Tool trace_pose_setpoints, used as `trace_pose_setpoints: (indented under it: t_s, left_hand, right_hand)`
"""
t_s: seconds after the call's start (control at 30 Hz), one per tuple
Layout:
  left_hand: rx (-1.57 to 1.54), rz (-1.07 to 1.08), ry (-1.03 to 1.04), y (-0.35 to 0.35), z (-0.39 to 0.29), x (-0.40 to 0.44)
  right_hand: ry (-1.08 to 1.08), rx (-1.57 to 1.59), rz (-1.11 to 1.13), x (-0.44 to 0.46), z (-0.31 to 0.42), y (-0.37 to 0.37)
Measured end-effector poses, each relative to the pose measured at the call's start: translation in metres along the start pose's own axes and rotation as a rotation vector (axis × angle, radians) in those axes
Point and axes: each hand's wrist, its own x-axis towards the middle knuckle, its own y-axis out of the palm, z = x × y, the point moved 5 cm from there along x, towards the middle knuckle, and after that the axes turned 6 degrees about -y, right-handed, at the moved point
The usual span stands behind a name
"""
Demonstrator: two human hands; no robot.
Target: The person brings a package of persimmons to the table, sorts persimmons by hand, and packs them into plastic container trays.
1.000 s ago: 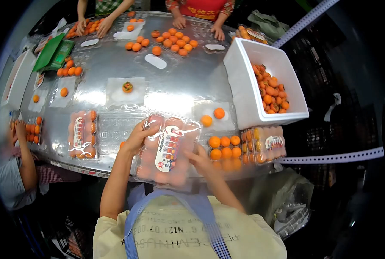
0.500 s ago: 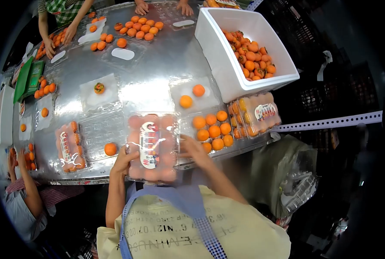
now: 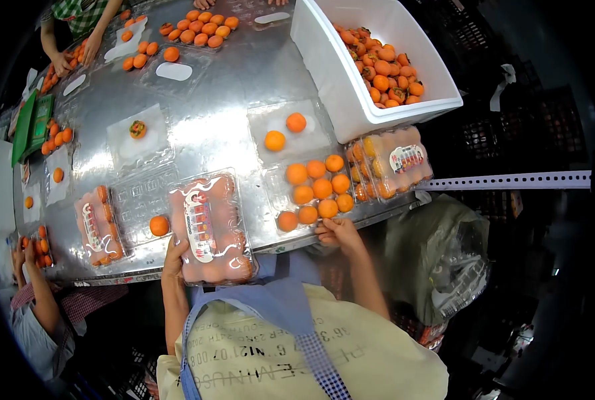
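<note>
A closed clear pack of persimmons (image 3: 225, 220) with a white printed label stands tilted over the table's near edge. My left hand (image 3: 173, 259) grips its left side, thumb in front. To the right lies an open clear plastic tray (image 3: 271, 183) filled with orange persimmons (image 3: 322, 188). At that tray's near rim is my right hand (image 3: 339, 235), its fingers curled and closed on the edge below the front row. A single persimmon (image 3: 159, 225) sits just left of the held pack, by an unfilled clear tray (image 3: 137, 193).
A white foam box (image 3: 317, 73) of loose persimmons stands at the back right, above labelled packs (image 3: 404, 160). Another labelled pack (image 3: 97, 223) lies left. Two persimmons rest on a lined tray (image 3: 291, 113). Co-workers' hands (image 3: 61, 63) work at the far side and far left.
My right hand has left the side of the closed pack and moved right to the open tray's near edge. The view has shifted slightly; the pack stays in my left hand.
</note>
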Motion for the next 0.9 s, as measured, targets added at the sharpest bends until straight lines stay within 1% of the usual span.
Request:
trace_pose_setpoints:
  t_s: [0.2,0.3,0.43,0.53,0.63,0.67,0.73,0.77,0.8,0.83,0.9]
  left_hand:
    - [0.007,-0.033,-0.017,-0.004,0.002,0.001]
    - [0.005,-0.011,0.002,-0.001,0.000,0.003]
    - [0.068,-0.077,0.002,-0.016,-0.001,0.003]
    - [0.086,-0.093,0.035,-0.010,-0.005,0.002]
    - [0.176,-0.177,0.082,0.001,-0.015,0.000]
    - [0.222,-0.141,0.067,0.010,-0.022,0.001]
    - [0.379,-0.098,-0.030,0.008,-0.031,0.014]
    - [0.457,-0.077,-0.080,0.009,-0.035,0.021]
    - [0.495,-0.114,-0.060,0.017,-0.044,0.029]
    - [0.533,-0.024,-0.073,0.034,-0.051,0.036]
    - [0.612,0.160,-0.103,0.071,-0.065,0.051]
  right_hand:
    - [-0.097,-0.007,0.026,0.020,0.027,0.027]
    - [-0.149,-0.012,0.026,0.044,0.042,0.040]
    - [-0.225,-0.013,0.010,0.076,0.063,0.051]
    - [-0.291,0.002,-0.002,0.098,0.072,0.055]
    - [-0.320,-0.052,-0.014,0.102,0.079,0.064]
    - [-0.313,-0.051,0.083,0.098,0.078,0.073]
    - [-0.299,-0.051,0.276,0.066,0.087,0.099]
    - [-0.280,-0.020,0.439,0.043,0.091,0.115]
    - [-0.241,0.134,0.547,0.030,0.089,0.124]
    - [-0.199,0.290,0.653,0.018,0.086,0.131]
    - [-0.237,0.422,0.598,0.008,0.079,0.129]
